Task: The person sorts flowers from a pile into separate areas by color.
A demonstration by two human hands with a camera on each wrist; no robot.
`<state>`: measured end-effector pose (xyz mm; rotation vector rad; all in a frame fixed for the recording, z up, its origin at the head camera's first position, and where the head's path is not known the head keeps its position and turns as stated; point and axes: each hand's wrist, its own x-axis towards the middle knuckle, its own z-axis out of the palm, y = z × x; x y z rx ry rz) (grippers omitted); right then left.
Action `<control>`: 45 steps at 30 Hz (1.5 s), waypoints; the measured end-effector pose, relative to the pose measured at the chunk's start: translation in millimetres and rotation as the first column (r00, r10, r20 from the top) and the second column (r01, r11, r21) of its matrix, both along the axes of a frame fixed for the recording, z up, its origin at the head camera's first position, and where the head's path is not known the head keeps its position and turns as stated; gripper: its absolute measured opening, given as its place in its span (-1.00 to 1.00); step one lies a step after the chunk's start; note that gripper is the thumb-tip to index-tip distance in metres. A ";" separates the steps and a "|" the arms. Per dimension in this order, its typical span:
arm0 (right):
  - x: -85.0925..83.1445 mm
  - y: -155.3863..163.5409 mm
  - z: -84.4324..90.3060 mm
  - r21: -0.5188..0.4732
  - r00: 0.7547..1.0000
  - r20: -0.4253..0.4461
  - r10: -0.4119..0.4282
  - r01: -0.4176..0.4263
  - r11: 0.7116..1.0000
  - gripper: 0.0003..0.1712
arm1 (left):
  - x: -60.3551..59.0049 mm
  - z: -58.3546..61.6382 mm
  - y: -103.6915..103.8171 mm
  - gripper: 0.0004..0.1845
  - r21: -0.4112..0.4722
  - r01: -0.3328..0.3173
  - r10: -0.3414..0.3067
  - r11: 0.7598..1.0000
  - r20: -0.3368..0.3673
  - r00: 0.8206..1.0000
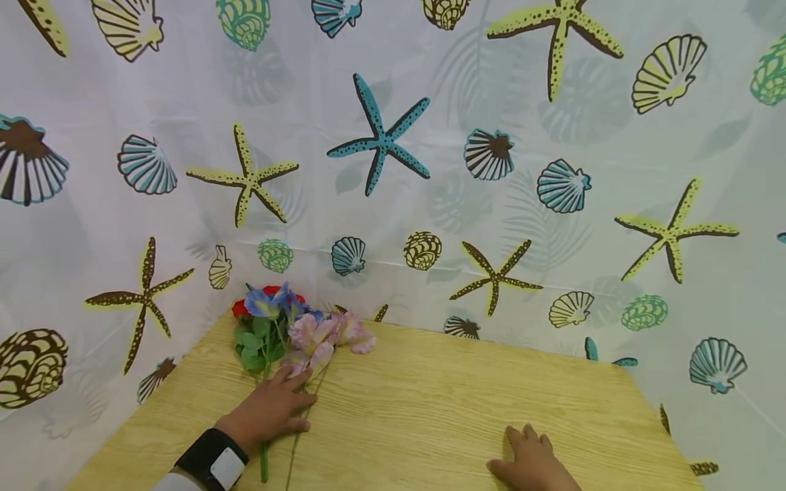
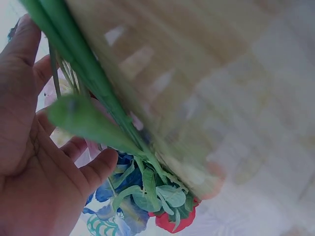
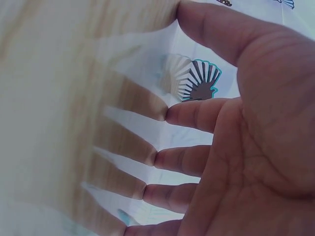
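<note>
While the left hand [image 1: 273, 407] lies flat over the green stems, fingers straight, the bunch of artificial flowers with red, blue and pink blooms [image 1: 288, 331] sits lower left of frame on the pale wood-grain worktop [image 1: 442, 402]. Grip loose, pressing only. Right hand [image 1: 531, 460], lower right, rests spread with fingertips on the wood, holding nothing. Risk: thin stems could roll or fan apart under a flat palm; blooms near the seashell-print curtain [image 1: 393, 136] may snag.
</note>
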<state>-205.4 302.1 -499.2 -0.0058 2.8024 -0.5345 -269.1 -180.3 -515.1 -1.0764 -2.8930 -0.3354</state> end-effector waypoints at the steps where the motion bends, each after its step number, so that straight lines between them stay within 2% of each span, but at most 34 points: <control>1: 0.4 -0.4 1.5 0.000 1.000 -0.006 0.002 -0.002 1.000 0.06 | 0.3 0.7 -0.6 -0.45 0.003 -0.001 0.001 1.000 -0.004 1.000; 6: -0.2 -2.1 5.0 -0.001 1.000 -0.016 0.003 -0.003 1.000 0.04 | 3.2 6.9 1.1 -0.47 0.018 -0.001 0.001 1.000 -0.010 1.000; 9: -1.4 -1.5 3.0 0.000 1.000 -0.002 -0.010 0.010 1.000 0.06 | 5.6 9.0 6.2 -0.46 0.001 -0.003 0.003 1.000 -0.035 0.999; 12: -1.0 -1.4 1.8 -0.002 1.000 0.005 -0.014 0.014 1.000 0.06 | 8.9 10.4 13.2 -0.44 -0.020 -0.028 0.026 0.999 -0.089 0.996; 15: -0.5 -1.5 1.4 -0.003 1.000 -0.003 -0.008 0.008 1.000 0.06 | 12.3 12.7 21.7 -0.43 0.007 -0.095 0.095 0.995 -0.171 0.981; 18: -0.1 -2.1 1.7 -0.001 1.000 -0.001 -0.014 0.014 1.000 0.07 | 16.6 15.7 29.8 -0.41 0.068 -0.220 0.230 0.973 -0.219 0.948; 20: -0.1 -1.9 1.7 0.004 1.000 -0.001 -0.014 0.014 1.000 0.08 | 19.7 18.5 34.8 -0.39 0.102 -0.327 0.341 0.939 -0.171 0.924; 23: -0.7 -0.8 1.0 -0.001 1.000 0.002 -0.014 0.014 1.000 0.08 | 25.2 23.4 40.3 -0.41 0.126 -0.458 0.462 0.880 -0.003 0.887; 25: -1.1 -0.1 -0.2 -0.006 1.000 0.006 -0.011 0.011 1.000 0.08 | 29.8 25.6 42.6 -0.42 0.142 -0.500 0.490 0.854 0.102 0.866; 27: -1.5 0.2 -1.3 -0.013 1.000 0.010 -0.011 0.011 1.000 0.08 | 33.8 25.4 44.0 -0.42 0.141 -0.514 0.494 0.846 0.153 0.856; 31: -1.6 -0.9 -2.3 -0.006 1.000 0.008 -0.010 0.010 1.000 0.09 | 38.6 21.9 45.1 -0.46 0.125 -0.515 0.502 0.848 0.118 0.856; 33: -1.5 -1.3 -2.4 0.002 1.000 0.004 -0.008 0.008 1.000 0.09 | 38.9 20.7 45.1 -0.47 0.127 -0.525 0.516 0.842 0.098 0.851; 39: -1.1 -1.3 -2.2 0.006 1.000 0.003 -0.006 0.006 1.000 0.06 | 37.3 21.1 39.7 -0.57 0.188 -0.584 0.577 0.790 0.097 0.811; 41: -0.8 -1.1 -2.0 0.008 1.000 0.000 -0.002 0.002 1.000 0.06 | 36.3 21.1 36.8 -0.66 0.183 -0.585 0.577 0.790 0.096 0.811; 45: 0.4 -1.5 -1.2 0.005 1.000 -0.014 0.010 -0.010 1.000 0.04 | 34.3 19.2 32.2 -0.70 0.164 -0.555 0.544 0.815 0.112 0.832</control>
